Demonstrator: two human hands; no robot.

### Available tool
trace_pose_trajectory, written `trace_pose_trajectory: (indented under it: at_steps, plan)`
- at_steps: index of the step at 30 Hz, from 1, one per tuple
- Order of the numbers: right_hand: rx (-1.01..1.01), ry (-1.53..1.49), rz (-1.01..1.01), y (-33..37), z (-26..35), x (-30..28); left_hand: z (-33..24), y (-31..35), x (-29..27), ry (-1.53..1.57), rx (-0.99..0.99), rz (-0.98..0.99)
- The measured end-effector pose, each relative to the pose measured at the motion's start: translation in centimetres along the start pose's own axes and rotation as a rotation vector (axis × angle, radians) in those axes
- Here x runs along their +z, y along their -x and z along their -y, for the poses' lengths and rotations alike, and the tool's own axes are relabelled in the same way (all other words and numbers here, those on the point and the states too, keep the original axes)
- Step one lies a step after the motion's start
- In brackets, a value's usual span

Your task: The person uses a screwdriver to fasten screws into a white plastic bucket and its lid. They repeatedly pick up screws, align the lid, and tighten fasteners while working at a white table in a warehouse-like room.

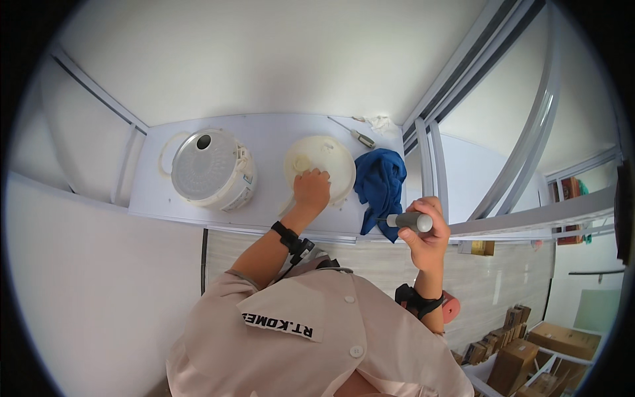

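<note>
On the table, a round cream plastic lid (pixel 340 173) lies flat. My left hand (pixel 312 190) rests over its near left part, fingers curled down onto it beside a small raised round part (pixel 301 163). Off to the right, past the table's front edge, my right hand (pixel 428 233) is wrapped round the grey handle of a screwdriver (pixel 411 221). Its thin shaft points left, over the lower end of a blue cloth (pixel 381 177), apart from the lid. What lies under my left fingers is hidden.
A white rice-cooker-like pot (pixel 210 171) with a grey metal top and side handle stands at the left. Behind the cloth lie a second screwdriver (pixel 361 137) and crumpled white tissue (pixel 381 124). Metal frame posts (pixel 433 155) rise at the right; cardboard boxes (pixel 512 364) stand below.
</note>
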State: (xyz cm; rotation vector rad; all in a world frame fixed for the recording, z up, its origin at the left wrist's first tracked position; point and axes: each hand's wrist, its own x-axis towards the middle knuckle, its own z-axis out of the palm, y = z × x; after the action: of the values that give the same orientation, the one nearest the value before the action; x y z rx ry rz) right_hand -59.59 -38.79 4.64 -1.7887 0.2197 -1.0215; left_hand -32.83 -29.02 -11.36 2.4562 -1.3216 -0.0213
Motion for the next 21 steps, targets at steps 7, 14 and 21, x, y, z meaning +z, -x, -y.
trace_pose_trajectory:
  at_steps: [7, 14, 21]
  plan:
    - [0.021, -0.036, 0.055, -0.8, -0.5, -0.3, -0.1, 0.2, 0.3, 0.054, 0.023, -0.074]
    - [0.002, -0.076, 0.112, -2.7, -1.3, 0.7, -1.4, 0.7, -3.7, 0.491, 0.041, 0.03]
    - [-0.048, -0.101, 0.095, -4.9, -2.1, 1.9, -1.5, 2.1, -9.4, 0.804, 0.097, 0.053]
